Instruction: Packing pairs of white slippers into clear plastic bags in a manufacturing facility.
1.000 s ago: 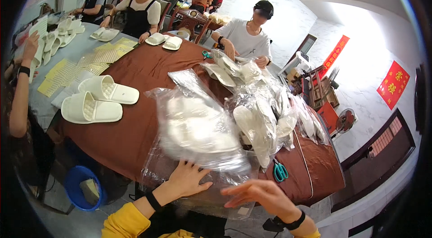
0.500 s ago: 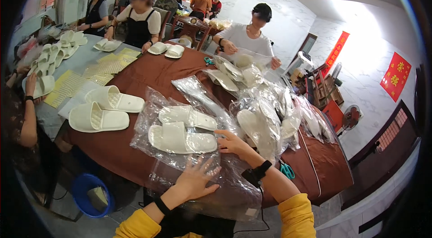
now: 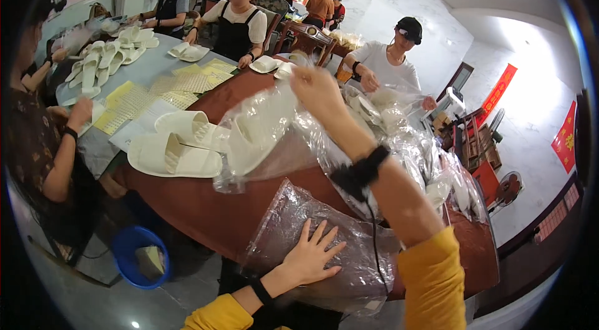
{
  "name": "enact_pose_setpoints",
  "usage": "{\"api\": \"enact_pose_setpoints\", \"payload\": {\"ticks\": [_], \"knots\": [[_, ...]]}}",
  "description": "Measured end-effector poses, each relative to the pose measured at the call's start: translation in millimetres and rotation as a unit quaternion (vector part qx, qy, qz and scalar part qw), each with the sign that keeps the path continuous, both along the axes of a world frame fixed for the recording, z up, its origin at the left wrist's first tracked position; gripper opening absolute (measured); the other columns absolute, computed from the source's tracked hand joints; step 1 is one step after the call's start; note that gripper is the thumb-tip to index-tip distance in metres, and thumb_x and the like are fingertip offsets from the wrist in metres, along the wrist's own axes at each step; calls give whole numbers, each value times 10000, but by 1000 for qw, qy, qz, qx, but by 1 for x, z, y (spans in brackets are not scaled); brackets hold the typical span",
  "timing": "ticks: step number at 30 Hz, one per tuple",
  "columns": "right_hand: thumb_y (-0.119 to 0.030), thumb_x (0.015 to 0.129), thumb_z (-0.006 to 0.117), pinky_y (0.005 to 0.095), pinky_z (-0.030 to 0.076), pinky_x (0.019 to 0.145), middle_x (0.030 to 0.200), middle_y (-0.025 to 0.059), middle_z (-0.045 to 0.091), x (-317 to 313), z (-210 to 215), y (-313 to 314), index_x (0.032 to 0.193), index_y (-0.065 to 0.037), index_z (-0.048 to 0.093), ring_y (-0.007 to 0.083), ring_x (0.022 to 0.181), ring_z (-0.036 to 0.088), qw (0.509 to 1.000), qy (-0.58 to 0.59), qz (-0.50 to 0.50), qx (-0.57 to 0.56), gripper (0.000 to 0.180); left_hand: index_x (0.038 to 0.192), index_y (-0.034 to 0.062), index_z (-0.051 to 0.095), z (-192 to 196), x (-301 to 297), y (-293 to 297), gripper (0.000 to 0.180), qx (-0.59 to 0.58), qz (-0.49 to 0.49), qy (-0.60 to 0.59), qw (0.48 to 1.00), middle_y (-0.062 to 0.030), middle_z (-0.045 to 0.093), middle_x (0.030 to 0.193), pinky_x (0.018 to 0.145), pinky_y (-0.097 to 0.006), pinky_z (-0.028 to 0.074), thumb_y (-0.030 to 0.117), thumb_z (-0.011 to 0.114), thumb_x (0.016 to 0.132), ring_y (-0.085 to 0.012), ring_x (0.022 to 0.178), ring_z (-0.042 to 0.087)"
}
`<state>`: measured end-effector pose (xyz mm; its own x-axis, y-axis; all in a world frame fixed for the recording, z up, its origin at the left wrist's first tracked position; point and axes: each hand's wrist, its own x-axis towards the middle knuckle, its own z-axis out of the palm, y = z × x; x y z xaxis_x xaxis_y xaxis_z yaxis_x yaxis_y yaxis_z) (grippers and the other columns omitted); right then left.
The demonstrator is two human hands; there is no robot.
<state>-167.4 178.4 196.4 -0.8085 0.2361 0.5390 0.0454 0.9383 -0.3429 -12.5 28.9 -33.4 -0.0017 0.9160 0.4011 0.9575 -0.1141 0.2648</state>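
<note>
Bagged slippers (image 3: 259, 136) lifted by gripping right hand (image 3: 318, 90); left hand (image 3: 310, 254) flat, open on empty bags (image 3: 324, 249) at 6 o'clock; loose pair (image 3: 178, 143) unbagged.

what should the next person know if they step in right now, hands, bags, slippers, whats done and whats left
Left hand: flat, fingers spread, pressing on the stack of empty clear plastic bags at the near table edge.
Right hand: raised over the table, gripping the top of a clear bag with white slippers inside; the bag hangs in the air.
Done: that pair is bagged; a heap of filled bags lies to the right on the brown tablecloth.
Left: a loose pair of white slippers lies unbagged on the left. The lifted bag has not been set down, and whether it is sealed cannot be told.
</note>
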Motion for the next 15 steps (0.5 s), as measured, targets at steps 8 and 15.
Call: {"api": "enact_pose_setpoints", "payload": {"ticks": [8, 15], "knots": [[-151, 790, 621, 374, 502, 558, 617, 152, 617, -52, 147, -67, 729, -22, 673, 232, 607, 630, 963, 251, 80, 65, 152, 1437, 186, 488, 0, 0, -1, 645, -4, 2, -12, 1000, -186, 346, 1534, 1148, -661, 95, 599, 428, 945, -430, 1443, 235], [-200, 980, 581, 210, 491, 769, 1041, 98, 650, 93, 175, -53, 1228, 54, 571, 139, 907, 626, 874, 398, 258, 102, 354, 1466, 210, 450, 1, -4, 0, 659, -19, 15, -20, 1000, -167, 308, 1564, 1159, -644, 67, 602, 428, 936, -409, 1466, 189]]}}
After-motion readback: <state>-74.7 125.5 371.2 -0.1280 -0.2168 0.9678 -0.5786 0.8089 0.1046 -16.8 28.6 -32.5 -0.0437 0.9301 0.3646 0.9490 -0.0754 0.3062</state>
